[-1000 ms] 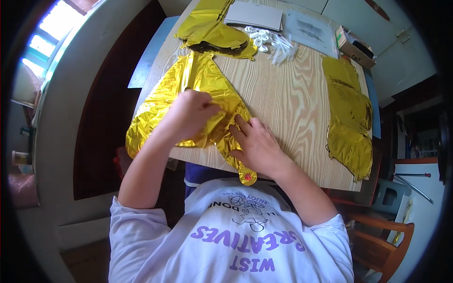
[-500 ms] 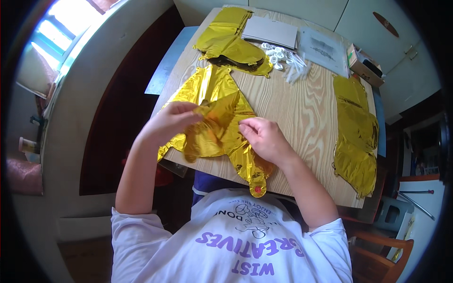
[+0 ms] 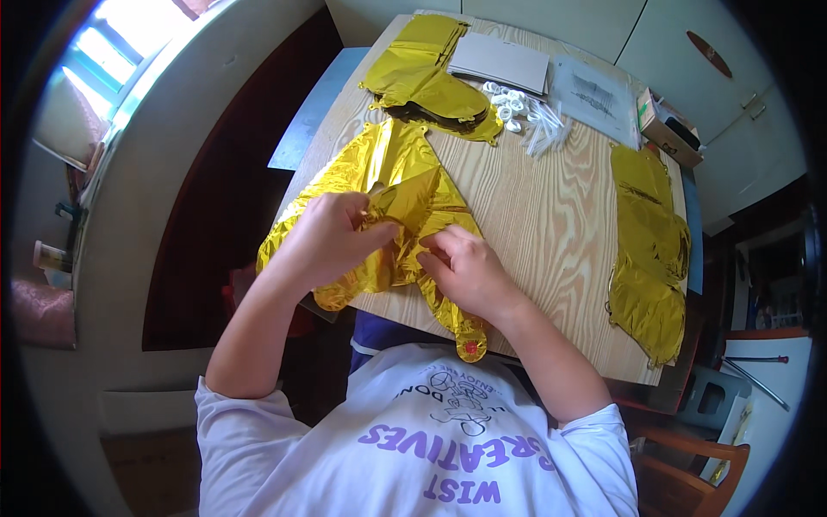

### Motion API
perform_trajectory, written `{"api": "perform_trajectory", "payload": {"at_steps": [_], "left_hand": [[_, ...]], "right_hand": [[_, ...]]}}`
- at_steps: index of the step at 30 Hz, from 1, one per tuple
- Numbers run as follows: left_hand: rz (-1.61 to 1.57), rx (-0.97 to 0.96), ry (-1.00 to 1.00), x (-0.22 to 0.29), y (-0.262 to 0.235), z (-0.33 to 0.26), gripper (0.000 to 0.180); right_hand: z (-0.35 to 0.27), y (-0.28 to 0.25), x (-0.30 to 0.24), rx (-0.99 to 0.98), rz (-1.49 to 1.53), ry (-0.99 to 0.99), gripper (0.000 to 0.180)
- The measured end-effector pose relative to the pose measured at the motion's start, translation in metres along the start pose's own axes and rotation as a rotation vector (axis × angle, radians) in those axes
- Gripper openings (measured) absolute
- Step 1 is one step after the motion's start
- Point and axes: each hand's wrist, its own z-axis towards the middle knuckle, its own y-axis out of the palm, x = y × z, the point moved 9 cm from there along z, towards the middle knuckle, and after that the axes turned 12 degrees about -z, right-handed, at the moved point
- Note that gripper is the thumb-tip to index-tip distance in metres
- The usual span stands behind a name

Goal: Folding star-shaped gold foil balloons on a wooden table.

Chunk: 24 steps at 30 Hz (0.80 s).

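Observation:
A deflated gold foil balloon (image 3: 392,159) lies spread on the near left of the table, with part of it folded up in a crinkled flap. My left hand (image 3: 340,237) is closed on the foil at its left side, the fingertips partly hidden by the flap. Close by on the right, my right hand (image 3: 465,265) pinches the foil with bent fingers. Below that hand a narrow tail of the balloon, with a small red spot at its end, hangs at the table's front edge.
More flat gold foil balloons (image 3: 422,77) are stacked at the far left, and another folded gold pile (image 3: 650,254) lies along the right edge. White rings and clear sticks (image 3: 544,125), white sheets (image 3: 500,60), a clear plastic packet (image 3: 594,95) and a small box (image 3: 668,129) sit at the back.
My left hand has moved right and slightly down, bringing the lifted foil lower onto the balloon. My right hand has shifted slightly left and down, so the hands are closer together.

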Motion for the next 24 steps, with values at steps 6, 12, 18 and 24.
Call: {"api": "perform_trajectory", "payload": {"at_steps": [6,12,18,24], "left_hand": [[0.059,-0.019,0.133,0.036,-0.016,-0.004,0.030],[-0.006,-0.283,0.045,0.004,0.017,0.021,0.027],[-0.015,-0.318,-0.023,0.000,0.020,0.031,0.028],[-0.050,-0.290,0.041,0.007,0.027,0.031,0.031]], "right_hand": [[0.001,-0.001,0.007,0.130,0.038,0.001,0.040],[0.024,-0.004,0.022,0.218,0.150,0.089,0.041],[0.017,-0.002,0.013,0.163,0.157,0.001,0.042],[0.002,-0.016,0.013,0.204,0.269,0.129,0.032]]}}
